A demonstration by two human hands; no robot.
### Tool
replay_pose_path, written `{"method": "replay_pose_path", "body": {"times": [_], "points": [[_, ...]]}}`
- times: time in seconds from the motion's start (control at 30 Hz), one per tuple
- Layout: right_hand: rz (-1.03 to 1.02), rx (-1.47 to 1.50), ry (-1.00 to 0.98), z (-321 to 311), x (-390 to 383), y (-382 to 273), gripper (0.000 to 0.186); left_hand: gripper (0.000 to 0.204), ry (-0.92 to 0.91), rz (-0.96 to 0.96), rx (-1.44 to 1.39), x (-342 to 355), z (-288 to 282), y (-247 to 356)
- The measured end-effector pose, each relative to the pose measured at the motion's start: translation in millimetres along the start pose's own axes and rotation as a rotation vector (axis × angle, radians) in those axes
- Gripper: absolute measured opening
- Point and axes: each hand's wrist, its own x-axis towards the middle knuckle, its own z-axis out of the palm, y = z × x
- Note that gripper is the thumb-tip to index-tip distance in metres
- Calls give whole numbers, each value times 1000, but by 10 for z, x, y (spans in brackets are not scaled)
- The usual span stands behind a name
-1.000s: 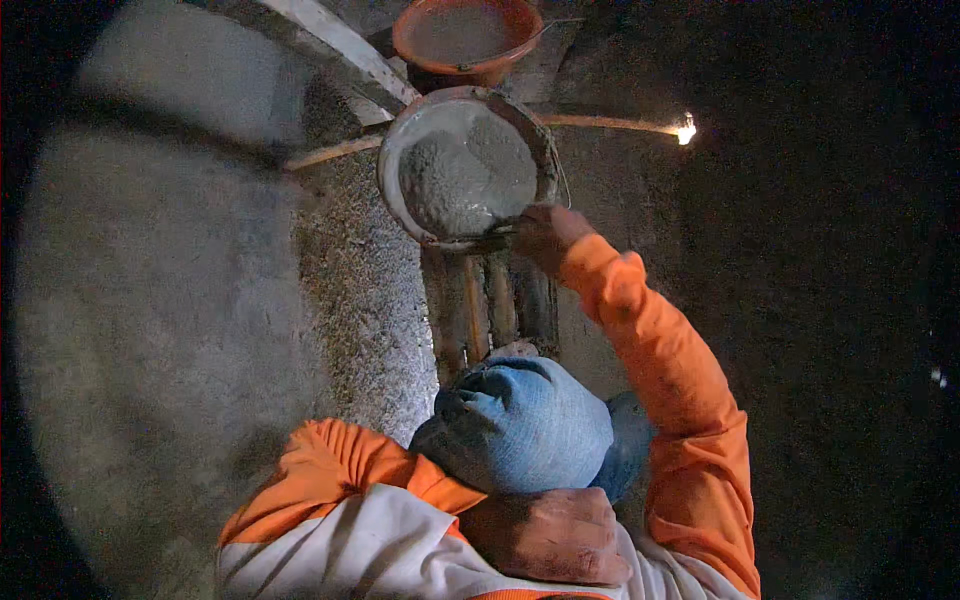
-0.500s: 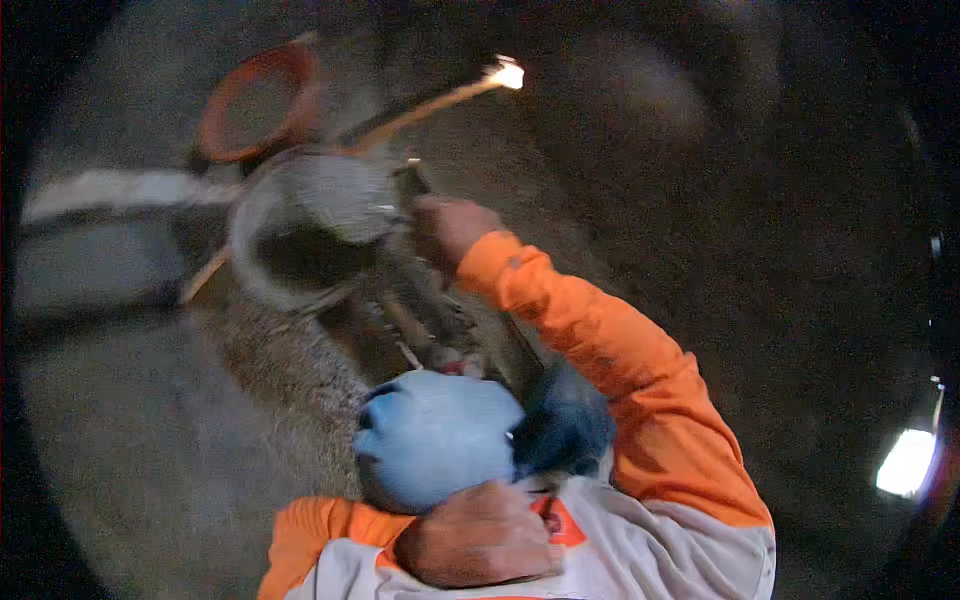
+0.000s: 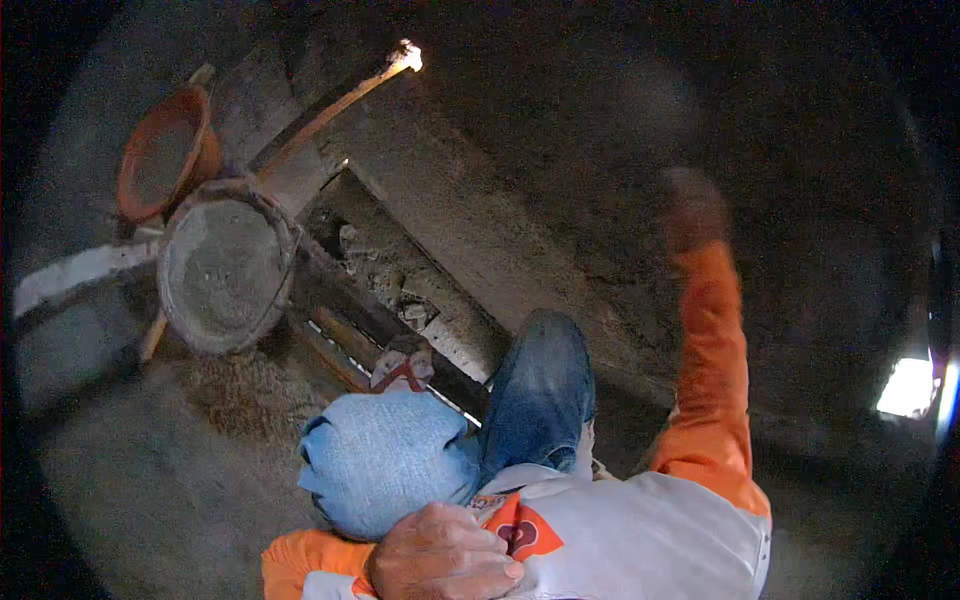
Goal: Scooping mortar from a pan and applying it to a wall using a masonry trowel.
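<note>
At the lower middle, my left hand lies in front of my shirt, beside my light-blue jeans knee. Its fingers are bent and pressed together, and the palm side is hidden. My right arm reaches out over dark ground on the right, and my right hand is smeared by motion, its fingers unclear. A round pan with grey wet mortar-like mix in it stands at the left, well away from both hands. An orange-brown basin tilts behind it, with grey residue inside.
A long narrow slot edged by boards runs from the pan toward my knees, with rubble in it. My foot in a red-strapped sandal is beside it. A wooden bar with a bright-lit end slants behind; a pale strip lies left.
My right hand has left the pan's right side and swung far to the right. The view has shifted, so the pan and basin sit further left. My left hand stays by my knee.
</note>
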Motion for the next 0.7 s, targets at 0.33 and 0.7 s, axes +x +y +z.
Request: {"method": "replay_pose_path", "body": {"times": [0.33,0.7], "points": [[-219,1161,-119,-828,683,-1977,33,17,27,-33,187,252,-33,53],[-851,466,-424,-403,1527,-4384,24,15,137,-203,300,30,-232,-56]]}}
